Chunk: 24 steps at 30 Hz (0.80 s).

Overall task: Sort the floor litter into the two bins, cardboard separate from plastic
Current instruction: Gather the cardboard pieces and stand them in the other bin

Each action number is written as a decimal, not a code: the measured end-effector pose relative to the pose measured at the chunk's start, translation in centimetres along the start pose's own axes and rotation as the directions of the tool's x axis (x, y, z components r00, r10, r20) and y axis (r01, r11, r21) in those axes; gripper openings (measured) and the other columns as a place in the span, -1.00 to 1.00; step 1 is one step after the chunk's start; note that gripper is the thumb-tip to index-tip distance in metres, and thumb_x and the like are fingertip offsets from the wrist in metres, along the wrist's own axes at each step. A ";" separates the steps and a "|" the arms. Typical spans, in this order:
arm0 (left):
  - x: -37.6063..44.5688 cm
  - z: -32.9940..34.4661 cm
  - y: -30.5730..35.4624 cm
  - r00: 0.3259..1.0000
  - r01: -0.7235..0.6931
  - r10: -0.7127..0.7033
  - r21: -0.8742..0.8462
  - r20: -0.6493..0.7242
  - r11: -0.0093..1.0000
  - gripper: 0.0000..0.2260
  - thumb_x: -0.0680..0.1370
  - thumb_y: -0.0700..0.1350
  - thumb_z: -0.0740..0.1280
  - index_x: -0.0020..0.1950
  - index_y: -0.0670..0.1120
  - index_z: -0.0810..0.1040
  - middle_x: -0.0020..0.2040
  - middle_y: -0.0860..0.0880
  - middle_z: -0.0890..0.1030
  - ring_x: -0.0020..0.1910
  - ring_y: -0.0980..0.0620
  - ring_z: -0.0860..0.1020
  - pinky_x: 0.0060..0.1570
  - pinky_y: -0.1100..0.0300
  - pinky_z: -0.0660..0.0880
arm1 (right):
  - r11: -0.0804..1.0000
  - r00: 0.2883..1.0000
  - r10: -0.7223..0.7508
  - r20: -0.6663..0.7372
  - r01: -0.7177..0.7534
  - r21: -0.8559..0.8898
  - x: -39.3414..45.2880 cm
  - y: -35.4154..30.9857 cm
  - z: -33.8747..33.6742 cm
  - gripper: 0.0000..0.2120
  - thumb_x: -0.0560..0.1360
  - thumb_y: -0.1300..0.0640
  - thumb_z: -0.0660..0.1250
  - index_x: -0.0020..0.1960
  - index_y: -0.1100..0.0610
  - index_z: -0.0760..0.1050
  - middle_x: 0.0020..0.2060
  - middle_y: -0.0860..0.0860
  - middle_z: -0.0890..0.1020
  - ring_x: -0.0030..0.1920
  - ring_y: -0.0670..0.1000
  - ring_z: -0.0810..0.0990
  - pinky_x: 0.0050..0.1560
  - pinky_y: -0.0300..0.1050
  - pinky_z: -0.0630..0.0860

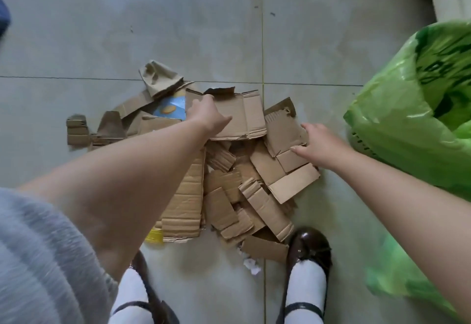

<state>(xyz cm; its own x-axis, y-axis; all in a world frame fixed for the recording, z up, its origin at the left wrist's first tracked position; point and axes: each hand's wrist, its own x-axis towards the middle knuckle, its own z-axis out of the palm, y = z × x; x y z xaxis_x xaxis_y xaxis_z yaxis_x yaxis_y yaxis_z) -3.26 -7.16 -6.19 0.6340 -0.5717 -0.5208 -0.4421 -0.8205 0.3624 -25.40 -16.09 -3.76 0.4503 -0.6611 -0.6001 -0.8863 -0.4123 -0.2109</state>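
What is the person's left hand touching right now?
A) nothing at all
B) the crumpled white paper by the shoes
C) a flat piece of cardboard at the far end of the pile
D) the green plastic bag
C: the left hand lies on the flat piece of cardboard at the far end of the pile, away from the green plastic bag on the right and the crumpled white paper near the shoes.

The cardboard pile (229,183) under my hands is plain brown and ribbed, with one blue printed piece (171,110) and a yellow scrap (154,236). The bag (407,125) is bright green with darker green print. My shoes (307,247) are glossy dark brown, socks (305,283) white, sleeve (38,260) grey, floor (127,43) pale grey-green tile.
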 end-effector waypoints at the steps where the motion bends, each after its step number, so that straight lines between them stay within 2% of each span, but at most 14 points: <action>1: 0.7 0.5 -0.1 1.000 0.016 -0.015 0.027 -0.021 1.000 -0.34 0.45 0.16 0.37 0.43 -0.10 0.25 0.38 -0.19 0.35 0.41 -0.17 0.29 0.37 -0.03 0.31 | 1.000 1.000 0.014 0.007 -0.014 0.011 0.9 0.1 0.3 -0.32 0.48 -0.07 0.32 0.48 0.16 0.17 0.42 0.17 0.33 0.42 0.17 0.31 0.39 0.02 0.28; 3: 1.8 1.3 -0.2 0.999 0.031 -0.028 0.093 -0.039 0.995 -0.28 0.42 0.20 0.38 0.45 -0.07 0.21 0.46 -0.17 0.25 0.50 -0.16 0.13 0.45 -0.05 0.19 | 0.999 0.999 0.040 0.016 -0.040 0.019 2.4 0.2 1.0 -0.33 0.47 -0.08 0.34 0.46 0.16 0.21 0.40 0.17 0.36 0.39 0.18 0.34 0.37 0.05 0.32; 6: 2.8 1.8 -0.3 0.997 0.070 -0.068 0.141 -0.022 0.988 -0.15 0.36 0.20 0.45 0.50 -0.01 0.10 0.55 -0.16 0.00 0.55 -0.15 -0.09 0.48 -0.05 0.06 | 0.997 0.997 0.070 0.022 -0.071 0.017 4.5 0.2 1.8 -0.33 0.45 -0.11 0.35 0.44 0.15 0.24 0.37 0.16 0.38 0.37 0.19 0.36 0.33 0.05 0.34; 9: 3.5 1.8 -0.2 0.990 0.123 -0.118 0.063 -0.078 0.990 -0.13 0.33 0.11 0.51 0.50 0.04 0.10 0.56 -0.15 -0.09 0.54 -0.15 -0.08 0.46 -0.04 0.11 | 0.996 0.996 0.093 -0.013 -0.093 -0.003 5.9 -0.1 2.1 -0.30 0.42 -0.14 0.38 0.45 0.09 0.23 0.36 0.17 0.37 0.35 0.21 0.37 0.28 0.05 0.36; 13: 4.0 1.3 0.2 0.973 0.145 -0.161 -0.104 -0.164 0.984 -0.20 0.39 -0.06 0.50 0.51 0.04 0.11 0.55 -0.16 -0.11 0.52 -0.18 0.02 0.45 0.10 0.10 | 0.988 0.991 0.128 -0.047 -0.123 0.092 6.8 -0.2 2.6 -0.29 0.34 -0.13 0.46 0.41 0.02 0.29 0.30 0.16 0.43 0.33 0.20 0.39 0.30 0.10 0.38; 17: 4.1 0.7 0.2 0.915 0.292 -0.354 -0.291 -0.192 0.911 -0.21 0.41 -0.04 0.47 0.51 0.04 0.08 0.55 -0.12 -0.05 0.50 -0.17 0.07 0.43 0.07 0.14 | 0.957 0.987 0.152 -0.047 -0.135 0.257 6.9 0.0 2.5 -0.46 0.37 -0.05 0.47 0.30 0.02 0.41 0.18 0.11 0.55 0.18 0.17 0.53 0.19 0.01 0.46; 20: 3.7 0.8 0.3 0.892 0.383 -0.433 -0.292 -0.128 0.876 -0.17 0.40 0.01 0.47 0.51 0.00 0.03 0.48 -0.15 0.11 0.46 -0.16 0.14 0.39 0.03 0.18 | 0.954 0.991 0.136 -0.004 -0.130 0.270 6.5 0.4 3.0 -0.45 0.35 -0.09 0.47 0.28 0.02 0.45 0.21 0.12 0.54 0.22 0.15 0.51 0.22 0.00 0.46; 24: 3.8 1.3 -0.1 0.906 0.375 -0.413 -0.273 -0.097 0.886 -0.09 0.38 0.00 0.50 0.53 0.01 -0.04 0.44 -0.18 0.17 0.44 -0.17 0.18 0.39 0.04 0.18 | 0.957 0.986 0.163 -0.016 -0.154 0.246 6.0 0.2 3.8 -0.33 0.30 -0.19 0.47 0.33 0.01 0.40 0.26 0.15 0.47 0.31 0.17 0.40 0.29 0.08 0.40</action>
<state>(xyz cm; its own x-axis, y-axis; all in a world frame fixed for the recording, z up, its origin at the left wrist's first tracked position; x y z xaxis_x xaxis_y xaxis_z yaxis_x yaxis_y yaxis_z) -1.64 -9.23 -9.26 0.8181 -0.1791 -0.5465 0.0190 -0.9413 0.3370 -23.32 -17.77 -10.34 0.3015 -0.7295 -0.6140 -0.9441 -0.1382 -0.2994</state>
